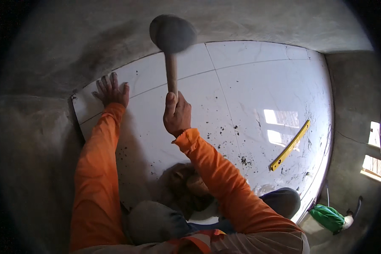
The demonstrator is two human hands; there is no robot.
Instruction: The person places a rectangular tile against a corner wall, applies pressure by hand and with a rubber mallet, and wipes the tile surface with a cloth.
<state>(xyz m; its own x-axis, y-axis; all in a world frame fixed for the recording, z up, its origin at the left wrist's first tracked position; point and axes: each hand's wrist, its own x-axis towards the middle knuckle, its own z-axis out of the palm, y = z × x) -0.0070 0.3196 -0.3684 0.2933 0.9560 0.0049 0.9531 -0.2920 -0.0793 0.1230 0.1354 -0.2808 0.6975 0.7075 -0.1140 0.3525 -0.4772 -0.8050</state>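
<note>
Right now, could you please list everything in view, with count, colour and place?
Tiles: several, white, centre to right
Mallet: 1, dark and wood-coloured, upper middle
Spirit level: 1, yellow, right, on tiles
Crumbs: many, dark, over the tiles
Walls: several, grey, top and right
Bright openings: 2, white, far right
Bundle: 1, green, lower right
Unclear shape: 1, brown, lower middle
Legs: 2, greyish, lower edge
Sleeves: 2, orange, left and middle
Left hand: 1, bare, on tiles
Right hand: 1, bare, around mallet

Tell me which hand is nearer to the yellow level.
Right. The right hand, gripping the mallet, is up and left of the yellow level in the picture; the left hand, spread on white tile, is farther left.
</note>
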